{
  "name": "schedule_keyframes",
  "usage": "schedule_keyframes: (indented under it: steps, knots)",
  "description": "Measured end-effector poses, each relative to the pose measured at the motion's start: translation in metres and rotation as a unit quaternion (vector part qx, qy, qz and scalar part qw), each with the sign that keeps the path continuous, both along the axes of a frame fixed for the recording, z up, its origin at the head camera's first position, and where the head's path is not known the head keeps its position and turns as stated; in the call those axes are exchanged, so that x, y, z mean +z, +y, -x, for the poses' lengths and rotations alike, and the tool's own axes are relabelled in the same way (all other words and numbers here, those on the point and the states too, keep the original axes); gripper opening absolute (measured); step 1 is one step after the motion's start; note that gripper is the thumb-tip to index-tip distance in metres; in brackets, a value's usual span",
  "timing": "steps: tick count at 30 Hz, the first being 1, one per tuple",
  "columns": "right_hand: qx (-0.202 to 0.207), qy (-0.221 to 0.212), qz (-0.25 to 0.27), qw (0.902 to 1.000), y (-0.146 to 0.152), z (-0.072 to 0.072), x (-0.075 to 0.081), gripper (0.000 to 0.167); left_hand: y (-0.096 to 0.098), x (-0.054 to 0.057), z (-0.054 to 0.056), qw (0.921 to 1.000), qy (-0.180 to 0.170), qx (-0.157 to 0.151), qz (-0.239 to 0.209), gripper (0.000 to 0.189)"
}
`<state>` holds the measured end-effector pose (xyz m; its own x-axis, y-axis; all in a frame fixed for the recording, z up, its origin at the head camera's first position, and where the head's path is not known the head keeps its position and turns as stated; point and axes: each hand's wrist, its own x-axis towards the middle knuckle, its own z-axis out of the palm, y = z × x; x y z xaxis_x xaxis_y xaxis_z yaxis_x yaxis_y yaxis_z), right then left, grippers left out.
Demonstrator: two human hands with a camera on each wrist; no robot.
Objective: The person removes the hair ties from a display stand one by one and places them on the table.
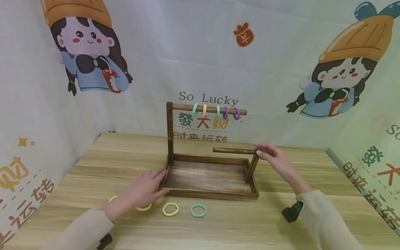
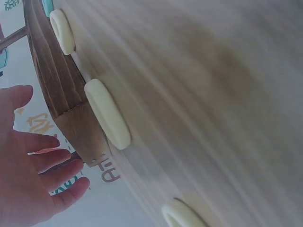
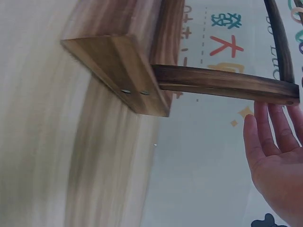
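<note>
A dark wooden rack (image 1: pixel 207 192) with a tray base stands on the table, a tall post and bar on its left and a shorter post and bar on its right. Several coloured rings (image 1: pixel 204 111) hang from the upper bar: green, peach and purple. My left hand (image 1: pixel 140 187) lies against the tray's left end, fingers extended, thumb by the front edge. At the top of the short post (image 1: pixel 252 166), my right hand (image 1: pixel 275 161) touches the wood with its fingertips; the right wrist view shows those fingers nearly straight. The lower bar (image 1: pixel 234 150) carries no rings.
On the table (image 1: pixel 231 225) in front of the rack lie a green ring (image 1: pixel 198 210), a yellow ring (image 1: pixel 170 209) and further yellow rings (image 2: pixel 108 113) partly covered by my left arm in the head view. A printed cloth (image 1: pixel 162 52) hangs behind the table and along its sides.
</note>
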<state>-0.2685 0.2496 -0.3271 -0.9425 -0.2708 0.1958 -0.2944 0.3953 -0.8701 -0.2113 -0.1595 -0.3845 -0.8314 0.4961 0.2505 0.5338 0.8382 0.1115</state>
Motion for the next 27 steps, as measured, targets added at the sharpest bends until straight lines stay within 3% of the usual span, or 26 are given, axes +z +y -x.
schedule_keyframes:
  steps: [11, 27]
  knots:
    - [0.013, 0.043, 0.043, 0.9981, -0.001, 0.014, 0.024, 0.046, -0.002, -0.002, -0.003, 0.9984, -0.053, 0.020, 0.002, 0.066]
    - [-0.024, 0.036, 0.057, 0.9974, -0.019, 0.040, 0.062, 0.047, -0.001, -0.007, -0.002, 0.9988, -0.045, 0.019, 0.008, 0.058]
